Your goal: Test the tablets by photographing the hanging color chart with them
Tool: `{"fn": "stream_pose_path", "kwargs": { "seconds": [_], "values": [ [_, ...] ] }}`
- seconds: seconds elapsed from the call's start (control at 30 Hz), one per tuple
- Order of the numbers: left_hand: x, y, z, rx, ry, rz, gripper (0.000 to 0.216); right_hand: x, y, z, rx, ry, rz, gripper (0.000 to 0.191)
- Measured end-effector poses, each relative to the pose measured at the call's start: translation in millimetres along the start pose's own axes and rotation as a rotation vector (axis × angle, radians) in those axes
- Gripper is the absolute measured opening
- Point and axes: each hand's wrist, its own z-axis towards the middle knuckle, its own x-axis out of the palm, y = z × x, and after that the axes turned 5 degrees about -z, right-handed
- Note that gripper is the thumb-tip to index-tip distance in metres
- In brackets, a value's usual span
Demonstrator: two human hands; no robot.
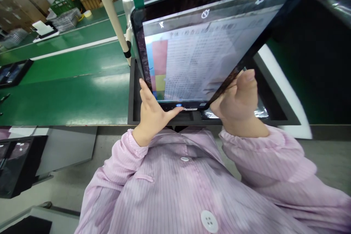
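A large black tablet (208,40) is held up and tilted in front of me, its lit screen showing a table of text and coloured blocks. My left hand (152,111) grips its lower left corner, thumb lying along the bottom bezel by a blue button. My right hand (238,97) is closed round the lower right edge, thumb up against the rim. Both sleeves are pink-striped. The tablet hangs just above a black tray (131,91) on the green work surface (71,91).
A white post (111,11) rises behind the tablet at the left. Another black tray (13,73) sits at the far left of the surface, with cardboard boxes and a green crate (64,3) beyond. A dark unit (16,164) stands low at the left.
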Motion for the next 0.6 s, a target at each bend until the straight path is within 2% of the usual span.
{"fn": "stream_pose_path", "kwargs": {
  "seconds": [0.17, 0.27, 0.33, 0.4, 0.5, 0.6],
  "values": [
    [-1, 1, -1, 0.033, -0.049, -0.056, 0.131, -3, 2, 0, 0.047, 0.007, -0.03, 0.067],
    [-5, 3, -2, 0.003, -0.078, -0.262, 0.099, -9, -1, 0, 0.075, 0.015, 0.028, 0.065],
    [-9, 5, -1, -0.073, -0.124, -0.492, 0.072, -12, -3, 1, 0.082, 0.048, 0.058, 0.06],
    [-15, 8, 2, -0.189, -0.195, -0.695, 0.056, -14, -4, 2, 0.056, 0.09, 0.066, 0.054],
    [-25, 12, 11, -0.344, -0.318, -0.909, 0.043, -11, -4, 2, 0.002, 0.17, 0.074, 0.053],
    [-35, 12, 22, -0.389, -0.401, -1.027, 0.038, -6, 1, 3, -0.055, 0.309, 0.068, 0.06]
  ]
}}
